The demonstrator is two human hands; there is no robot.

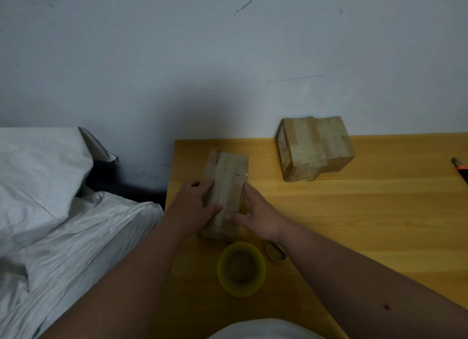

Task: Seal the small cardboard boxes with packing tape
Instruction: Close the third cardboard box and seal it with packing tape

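A small cardboard box [228, 179] with tape strips along its top lies on the wooden table [367, 212] near the left edge. My left hand [193, 207] lies against its left side with the thumb pressed on the top. My right hand [255, 213] lies against its right side, thumb also on the top near the close end. A roll of yellowish packing tape [241, 269] lies flat on the table just in front of the box. A second taped cardboard box [315, 148] stands at the back of the table by the wall.
Scissors [276, 252] lie partly under my right wrist, right of the tape roll. A dark tool with an orange band [460, 170] pokes in at the table's right edge. A bed with white bedding [50, 199] sits left of the table. The wall runs behind.
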